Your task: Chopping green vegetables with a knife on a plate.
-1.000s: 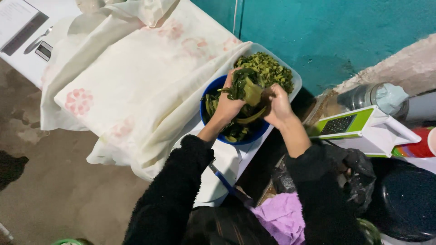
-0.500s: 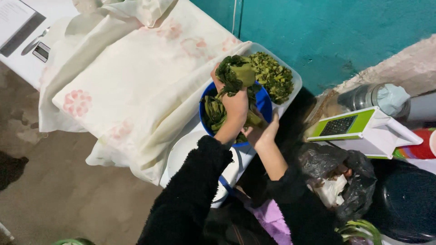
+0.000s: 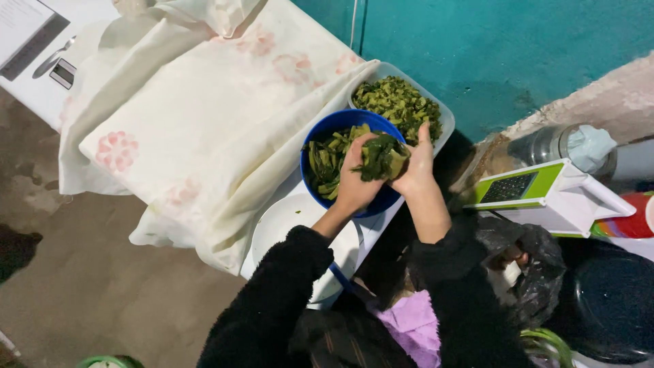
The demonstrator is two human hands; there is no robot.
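My left hand (image 3: 356,178) and my right hand (image 3: 415,165) press together around a wad of dark green leafy vegetable (image 3: 381,157), held just above the near rim of a round blue bowl (image 3: 338,124). The bowl holds more green vegetable strips (image 3: 325,163). Behind it sits a clear rectangular container (image 3: 441,114) filled with chopped greens (image 3: 397,102). Both arms wear black fuzzy sleeves.
A white cloth with pink flowers (image 3: 197,116) covers the table on the left. A white round plate (image 3: 289,221) lies near the bowl. To the right stand a green and white grater (image 3: 538,191), a black plastic bag (image 3: 524,266) and a dark pot (image 3: 606,300).
My right hand came back up from below the table edge and closed with my left hand around the greens, which moved to the bowl's near right rim.
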